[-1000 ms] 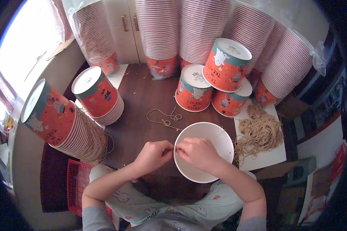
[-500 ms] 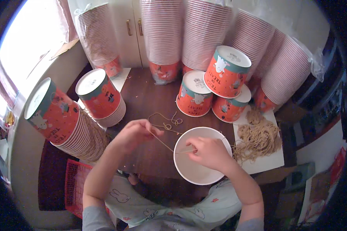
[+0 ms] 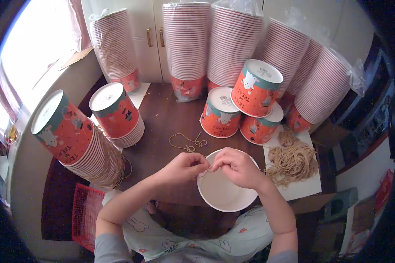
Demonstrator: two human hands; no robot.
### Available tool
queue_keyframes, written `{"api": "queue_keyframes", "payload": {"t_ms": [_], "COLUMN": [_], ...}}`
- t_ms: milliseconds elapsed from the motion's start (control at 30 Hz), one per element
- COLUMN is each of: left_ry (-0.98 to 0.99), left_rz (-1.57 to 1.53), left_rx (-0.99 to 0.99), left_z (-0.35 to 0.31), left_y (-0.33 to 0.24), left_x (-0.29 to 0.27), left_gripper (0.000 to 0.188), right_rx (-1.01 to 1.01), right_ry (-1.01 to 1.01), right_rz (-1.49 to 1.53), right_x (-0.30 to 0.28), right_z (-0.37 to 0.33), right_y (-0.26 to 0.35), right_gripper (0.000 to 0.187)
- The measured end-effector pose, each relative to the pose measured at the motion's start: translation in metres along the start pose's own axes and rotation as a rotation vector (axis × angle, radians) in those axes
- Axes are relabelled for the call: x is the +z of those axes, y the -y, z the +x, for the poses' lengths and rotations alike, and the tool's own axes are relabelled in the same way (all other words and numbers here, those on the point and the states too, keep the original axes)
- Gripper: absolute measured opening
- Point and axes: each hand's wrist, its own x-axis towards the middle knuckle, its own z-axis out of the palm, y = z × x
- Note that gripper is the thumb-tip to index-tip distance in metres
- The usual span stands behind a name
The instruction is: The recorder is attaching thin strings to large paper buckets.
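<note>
A paper bucket [image 3: 226,197], white inside, stands mouth up on the brown table close in front of me. Over its left rim my left hand [image 3: 186,168] and my right hand [image 3: 237,166] meet, fingertips nearly touching. Both are closed in a pinch on a thin tan cord [image 3: 202,174], of which only a short bit shows between them. My right hand hangs above the bucket's opening and hides part of its far rim. Beyond the hands lies a loose, curled piece of cord [image 3: 188,143] on the table.
Upside-down orange buckets [image 3: 256,94] are piled behind the bucket. A heap of tan cords [image 3: 292,162] lies on a white sheet at right. Stacked buckets [image 3: 74,131] stand at left, cords hanging from one stack. Tall bagged stacks [image 3: 186,48] line the back. A red basket [image 3: 83,210] sits lower left.
My left hand has moved right and down to the bucket's rim. My right hand has risen slightly toward it. The cord stretched between them is now mostly hidden at the fingertips.
</note>
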Motion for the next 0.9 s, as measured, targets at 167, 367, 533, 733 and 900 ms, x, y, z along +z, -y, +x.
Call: {"api": "queue_keyframes", "payload": {"t_ms": [167,367,533,733,900], "left_ry": [-0.004,-0.035,-0.015,0.02,0.045], "left_rz": [-0.041,-0.1,-0.195,-0.192,-0.213], "left_rx": [0.002,-0.052,-0.064,0.021,0.004], "left_z": [-0.005,-0.008,-0.007,-0.007,-0.011], "left_y": [-0.011,-0.012,-0.003,0.005,0.005], "left_x": [0.007,0.007,-0.002,-0.004,-0.008], "left_gripper": [0.015,0.014,0.015,0.013,0.012], "right_rx": [0.054,0.025,0.188,0.019,0.099], "right_ry": [-0.088,-0.214,-0.118,-0.179,-0.307], "right_rz": [-0.036,-0.292,-0.48,-0.459,-0.45], "right_x": [0.003,0.011,0.017,0.026,0.019], "right_z": [0.003,-0.002,-0.009,-0.009,-0.009], "right_y": [0.006,0.008,0.019,0.009,0.012], "right_gripper": [0.019,0.012,0.01,0.01,0.008]}}
